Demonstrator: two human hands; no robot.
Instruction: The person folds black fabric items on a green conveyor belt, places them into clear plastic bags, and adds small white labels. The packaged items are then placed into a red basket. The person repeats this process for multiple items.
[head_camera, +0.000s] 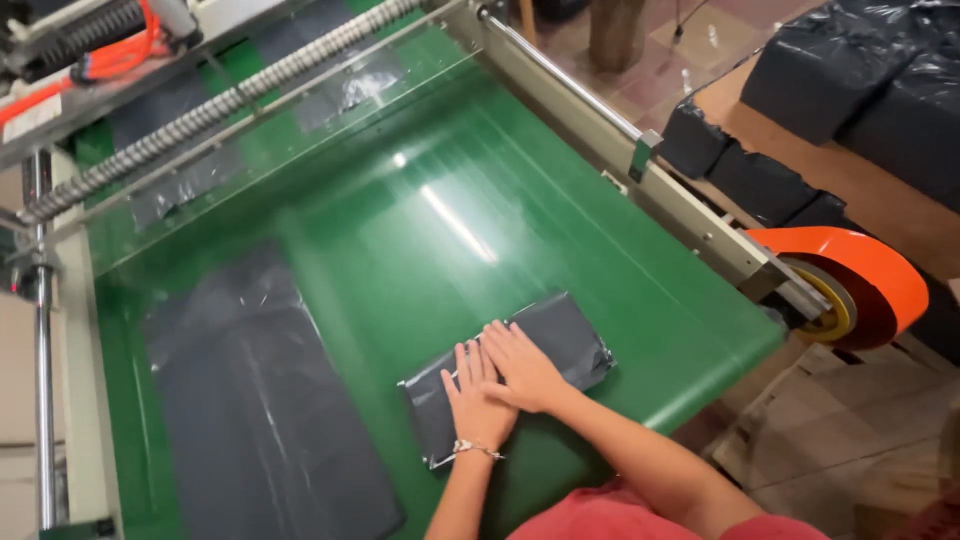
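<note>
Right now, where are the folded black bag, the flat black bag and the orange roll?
folded black bag (565, 335): head view, its bare right end.
flat black bag (260, 400): head view, its middle.
orange roll (870, 270): head view, its outer curved face.

Both bare forearms reach in from the near edge, angled toward each other. The left hand (478, 398) lies flat, palm down, fingers (466, 358) straight and close together, a thin bracelet at its wrist. The right hand (524, 368) is also flat and palm down, laid partly over the left hand's fingers, its own fingers spread slightly.
</note>
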